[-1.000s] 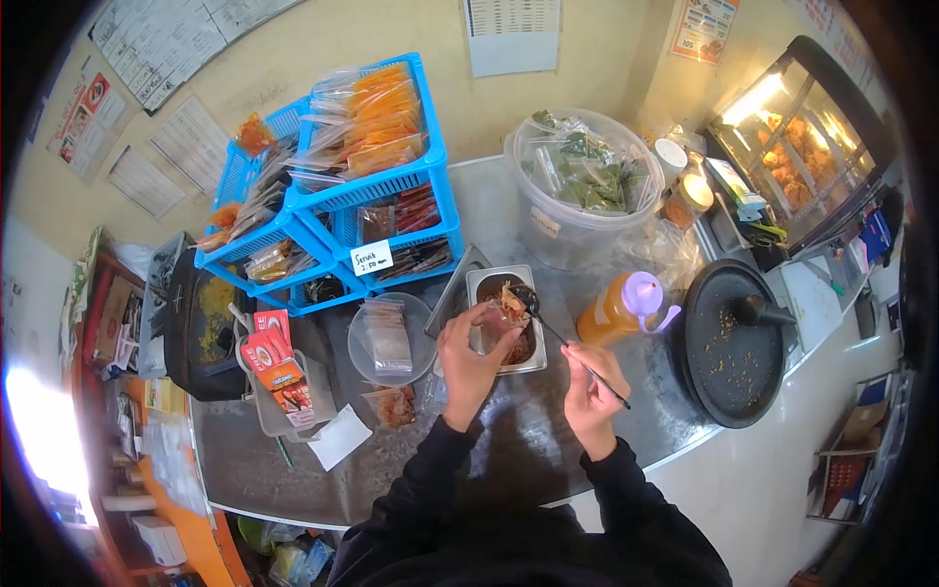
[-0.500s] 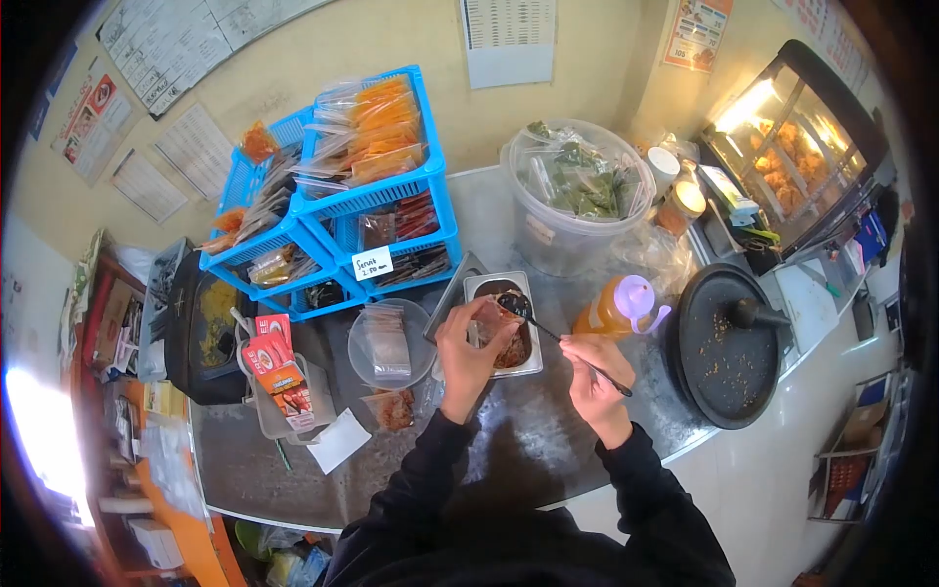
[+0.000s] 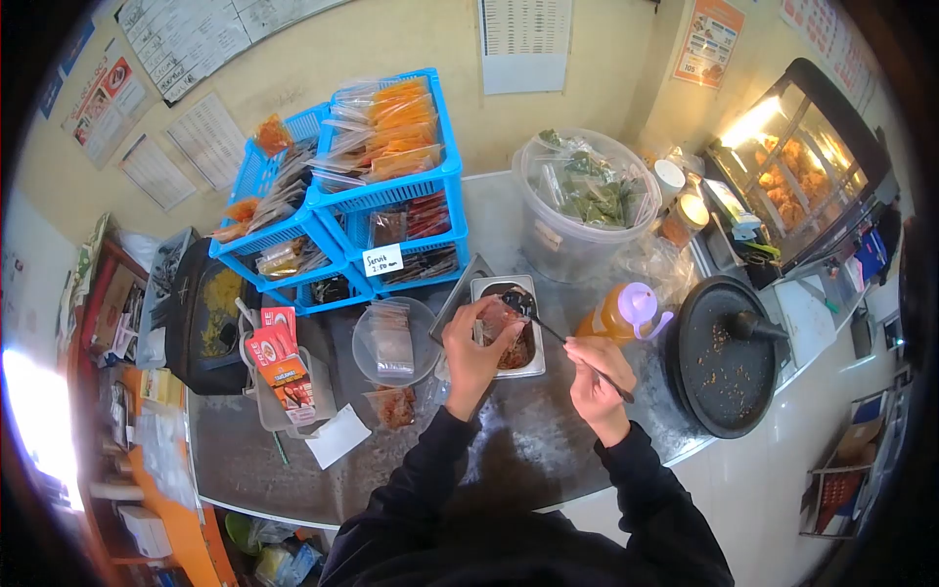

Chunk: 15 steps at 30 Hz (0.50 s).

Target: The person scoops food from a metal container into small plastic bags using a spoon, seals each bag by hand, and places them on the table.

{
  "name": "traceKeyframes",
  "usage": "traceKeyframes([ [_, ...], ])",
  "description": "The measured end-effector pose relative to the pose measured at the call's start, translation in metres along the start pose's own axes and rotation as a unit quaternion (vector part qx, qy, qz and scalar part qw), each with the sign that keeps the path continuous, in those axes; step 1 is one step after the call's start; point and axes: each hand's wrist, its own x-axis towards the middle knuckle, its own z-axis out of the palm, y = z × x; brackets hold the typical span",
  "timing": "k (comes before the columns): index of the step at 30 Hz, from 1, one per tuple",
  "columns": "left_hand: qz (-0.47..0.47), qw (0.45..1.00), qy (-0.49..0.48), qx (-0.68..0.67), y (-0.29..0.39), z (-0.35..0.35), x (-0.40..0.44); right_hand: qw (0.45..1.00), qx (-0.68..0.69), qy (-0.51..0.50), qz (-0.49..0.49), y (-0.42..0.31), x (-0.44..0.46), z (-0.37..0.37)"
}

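My left hand pinches a small clear plastic bag above a metal container of dark brown sauce. My right hand is closed round the handle of a black spoon. The spoon's bowl is at the mouth of the bag, and its exact contents are hard to make out. Left of my left hand lies a filled clear bag with reddish-brown contents. Behind it stands a round clear tub holding a stack of flat plastic bags.
Blue stacked baskets full of sachets stand at the back left. A large clear bucket holds bagged green leaves. Rightward are an orange squeeze bottle, a stone mortar with pestle, and a lit food display case.
The view has shifted slightly, so the surroundings sit a little differently in the frame. Both hands keep nearly the same pose, with the spoon still at the bag's mouth.
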Motion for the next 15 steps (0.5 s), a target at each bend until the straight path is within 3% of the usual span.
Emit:
traceKeyframes([
  [12,-0.018,1.0,-0.012,0.009,0.007,-0.007,0.001,1.0,-0.01,0.011,-0.013,-0.003,-0.001,0.001],
  [15,0.021,0.996,0.005,0.085,0.01,-0.008,0.0,1.0,-0.01,0.005,-0.022,-0.004,0.004,0.003],
])
